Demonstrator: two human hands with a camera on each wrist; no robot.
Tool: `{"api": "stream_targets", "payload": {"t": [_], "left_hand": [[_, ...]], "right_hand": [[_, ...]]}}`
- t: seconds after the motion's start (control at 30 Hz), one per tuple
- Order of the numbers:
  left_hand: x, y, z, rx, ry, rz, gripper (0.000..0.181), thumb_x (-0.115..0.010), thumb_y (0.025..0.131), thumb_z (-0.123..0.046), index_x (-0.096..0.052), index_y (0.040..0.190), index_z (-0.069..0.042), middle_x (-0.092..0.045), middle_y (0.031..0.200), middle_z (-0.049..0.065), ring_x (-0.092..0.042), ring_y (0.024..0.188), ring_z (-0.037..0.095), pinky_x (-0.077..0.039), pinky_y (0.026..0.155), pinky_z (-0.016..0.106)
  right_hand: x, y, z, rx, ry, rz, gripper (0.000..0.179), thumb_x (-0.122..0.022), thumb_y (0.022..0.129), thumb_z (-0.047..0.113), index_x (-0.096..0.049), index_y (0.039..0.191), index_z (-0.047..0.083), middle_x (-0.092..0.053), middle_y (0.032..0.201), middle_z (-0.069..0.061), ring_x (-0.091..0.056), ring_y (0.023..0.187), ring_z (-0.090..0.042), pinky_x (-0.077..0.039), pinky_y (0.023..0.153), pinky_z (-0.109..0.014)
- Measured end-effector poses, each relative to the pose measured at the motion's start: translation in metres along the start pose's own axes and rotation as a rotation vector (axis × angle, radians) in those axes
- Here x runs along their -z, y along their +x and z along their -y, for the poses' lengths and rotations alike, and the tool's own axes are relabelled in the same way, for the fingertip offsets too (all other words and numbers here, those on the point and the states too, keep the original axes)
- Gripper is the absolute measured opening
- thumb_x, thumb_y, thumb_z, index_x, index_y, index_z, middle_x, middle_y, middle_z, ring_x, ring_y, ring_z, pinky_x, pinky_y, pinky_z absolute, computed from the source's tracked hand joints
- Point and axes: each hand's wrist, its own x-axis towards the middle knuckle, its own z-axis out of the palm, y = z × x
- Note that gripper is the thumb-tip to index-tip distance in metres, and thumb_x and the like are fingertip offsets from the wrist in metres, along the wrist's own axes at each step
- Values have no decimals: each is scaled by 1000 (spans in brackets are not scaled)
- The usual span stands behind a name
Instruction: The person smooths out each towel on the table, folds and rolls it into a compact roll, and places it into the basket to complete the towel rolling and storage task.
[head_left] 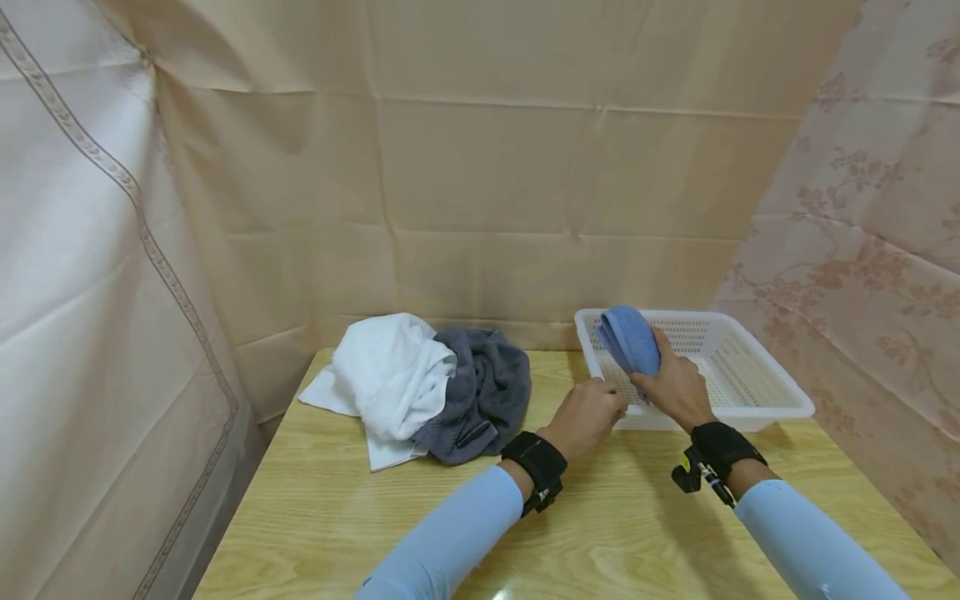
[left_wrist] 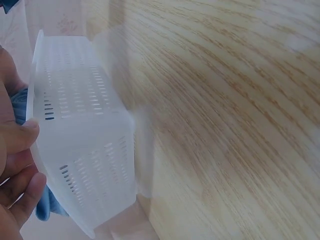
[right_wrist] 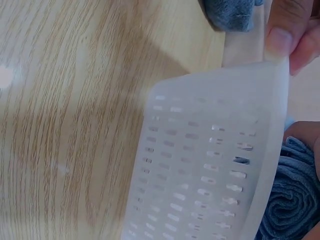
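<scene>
My right hand grips a rolled blue towel over the left part of a white plastic basket. In the right wrist view, the spiral end of the roll lies just inside the basket wall. At the basket's near left corner, my left hand pinches the rim. The left wrist view shows its thumb and fingers at that corner. Part of the blue towel shows behind the left hand there.
A crumpled white towel and a dark grey towel lie heaped together on the left of the wooden table. Cloth curtains hang behind the table and along both sides.
</scene>
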Motion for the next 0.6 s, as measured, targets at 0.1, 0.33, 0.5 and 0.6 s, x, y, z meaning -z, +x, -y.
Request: {"api": "stream_targets", "payload": {"t": [0.1, 0.33, 0.5, 0.6], "left_hand": [[0, 0, 1, -3, 2, -4, 8, -78, 94, -28, -81, 100, -24, -72, 96, -8, -64, 84, 7, -50, 80, 14], [0, -1, 0, 10, 2, 12, 9, -76, 96, -30, -81, 101, -24, -72, 96, -9, -64, 85, 7, -50, 80, 15], [-1, 1, 1, 10, -11, 9, 9, -75, 96, -30, -81, 101, -24, -71, 97, -9, -64, 87, 7, -50, 81, 15], [-2, 1, 1, 6, -27, -1, 8, -77, 95, -28, -81, 100, -23, -71, 96, -9, -64, 86, 7, -50, 80, 15]], "right_hand": [[0, 1, -2, 5, -14, -1, 93, -72, 87, 27, -22, 161, 0, -55, 121, -47, -62, 100, -58, -52, 72, -64], [-5, 3, -10, 16, -23, -2, 92, -71, 87, 26, -23, 161, 0, -56, 119, -48, -63, 97, -59, -53, 69, -63], [-8, 3, -14, 18, -24, -1, 91, -70, 87, 26, -23, 160, 0, -57, 118, -48, -63, 95, -59, -52, 69, -64], [-9, 3, -15, 13, -25, 6, 91, -69, 87, 26, -22, 160, -1, -56, 118, -48, -63, 96, -58, -52, 70, -63]]}}
